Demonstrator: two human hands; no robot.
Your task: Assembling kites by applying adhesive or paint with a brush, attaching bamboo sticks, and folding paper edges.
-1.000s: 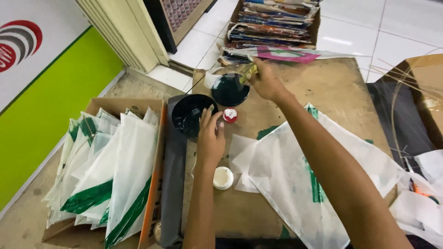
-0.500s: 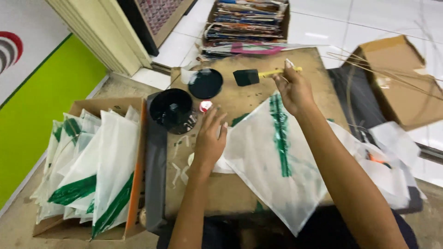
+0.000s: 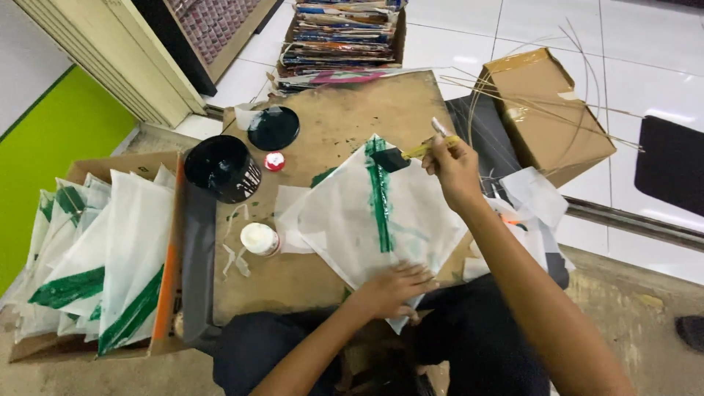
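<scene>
Head view: right hand (image 3: 455,165) closed on a yellow-handled brush (image 3: 400,156) at the top of a green stripe (image 3: 379,196) on the white paper sheet (image 3: 367,220); left hand (image 3: 392,287), flat and open, pins the sheet's near corner to the desk (image 3: 345,117). Painting step; the stroke calls for steady holding.

Paper sheet (image 3: 367,220) lies mid-board on the worktop (image 3: 352,110). Left hand (image 3: 392,288) presses its near corner; right hand (image 3: 455,169) is over the far right edge w/ a brush (image 3: 407,154) touching the sheet's top. Left of the sheet: small jar (image 3: 259,238), bucket (image 3: 220,167) behind it, lid (image 3: 273,127) and a small cap (image 3: 275,160) further back. Box of sheets (image 3: 110,249) far left. Cardboard box (image 3: 546,110) right, thin sticks (image 3: 543,106) across it, probably resting on top. Stack of papers (image 3: 341,33) behind the board.
</scene>
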